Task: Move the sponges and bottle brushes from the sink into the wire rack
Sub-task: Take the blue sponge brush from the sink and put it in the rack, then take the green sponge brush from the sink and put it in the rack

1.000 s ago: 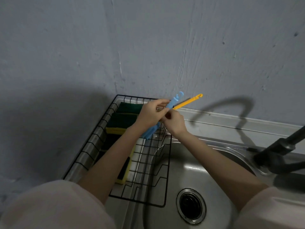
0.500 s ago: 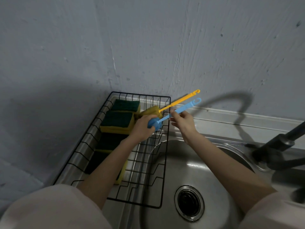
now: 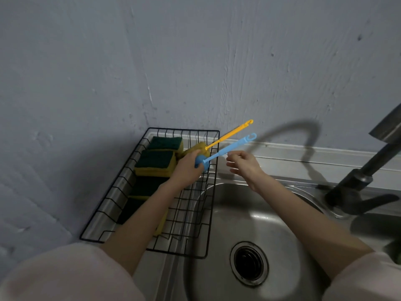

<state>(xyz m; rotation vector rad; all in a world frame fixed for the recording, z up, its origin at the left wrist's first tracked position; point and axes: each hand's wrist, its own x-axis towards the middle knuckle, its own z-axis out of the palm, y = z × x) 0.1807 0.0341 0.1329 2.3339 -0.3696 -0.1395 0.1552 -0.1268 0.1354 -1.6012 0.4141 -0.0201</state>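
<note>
Steel sink (image 3: pixel 243 216), wire rack (image 3: pixel 121 187): L hand (image 3: pixel 186 168) grips foam brushes (image 3: pixel 200 158).

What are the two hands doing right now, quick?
Left hand: closed around the blue bottle brush head, over the wire rack.
Right hand: open, fingers spread, holding nothing.

My left hand (image 3: pixel 186 168) grips a blue plastic bottle brush (image 3: pixel 227 149) beside a yellow one (image 3: pixel 230 133); green-and-yellow rectangular sponges (image 3: pixel 155 162) fill the black wire rack (image 3: pixel 208 213).
</note>
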